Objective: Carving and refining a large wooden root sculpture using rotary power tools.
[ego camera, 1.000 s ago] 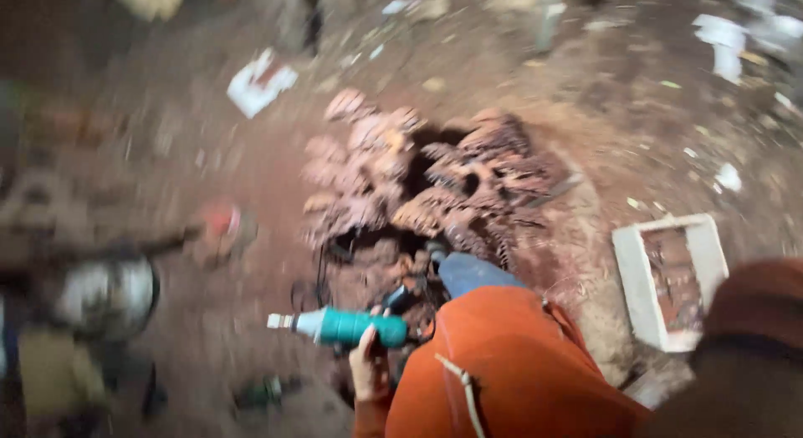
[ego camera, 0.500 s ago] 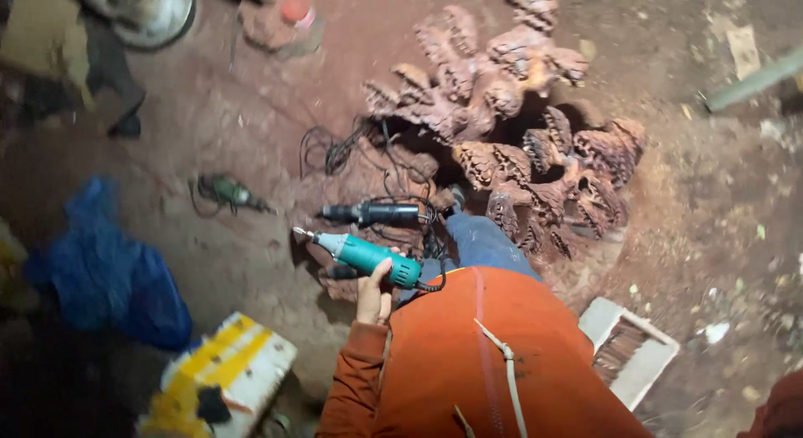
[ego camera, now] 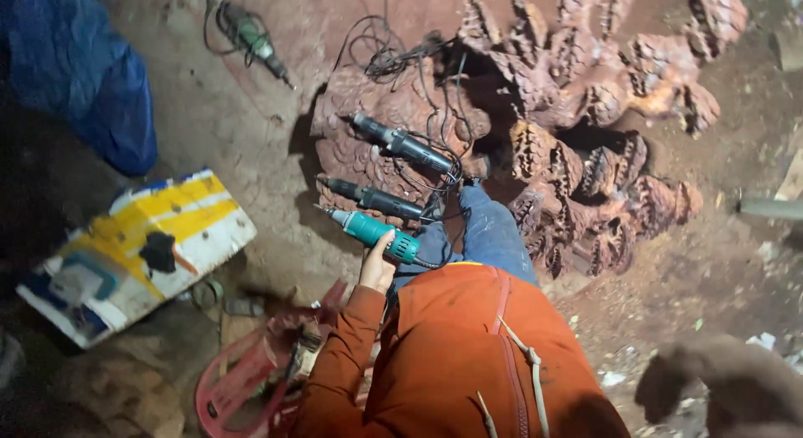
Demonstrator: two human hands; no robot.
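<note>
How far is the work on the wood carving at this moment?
Done: the red wood carving already shows deep, scaly shapes. In hand: the left hand grips a teal grinder, its tip beside the shallower round panel. Left: unclear; two black grinders lie on it.

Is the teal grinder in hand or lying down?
In hand: the left hand grips the teal grinder, tip slanting toward the carving.

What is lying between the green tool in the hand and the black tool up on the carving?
Another black power tool lies between the teal tool in the left hand and the upper black tool, seen in the head view.
</note>
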